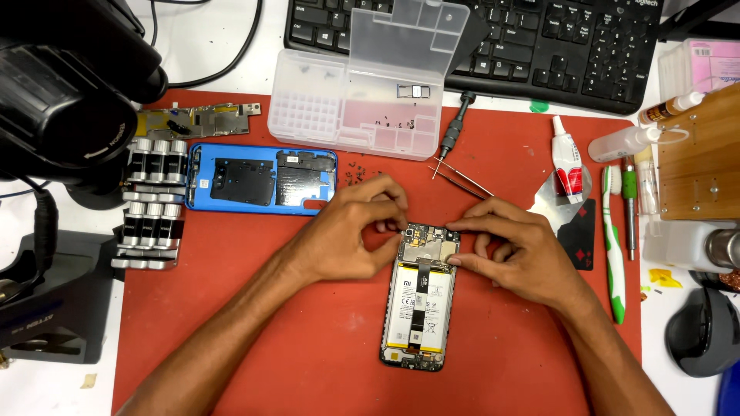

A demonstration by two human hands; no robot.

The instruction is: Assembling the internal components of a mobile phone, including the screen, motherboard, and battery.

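Head view, looking down on a red work mat. One opened phone, back cover off, battery showing, lying flat in the middle of the mat. Left hand curled at the phone's upper left corner, fingertips pinched close together over the top edge; whether something small sits between them cannot be told. Right hand resting on the upper right side, thumb and forefinger pressed on the metal shield near the top, nothing lifted.

For the step in hand, by judgement: phone kept flat and steadied by the right hand, light fingertip pressure only, away from the ribbon cable running down over the battery, any loose small part carried straight to the tray.

Counts: one blue back cover, one clear parts tray with lid up, one screwdriver, one pair of tweezers, one black keyboard, one glue tube, one green toothbrush.
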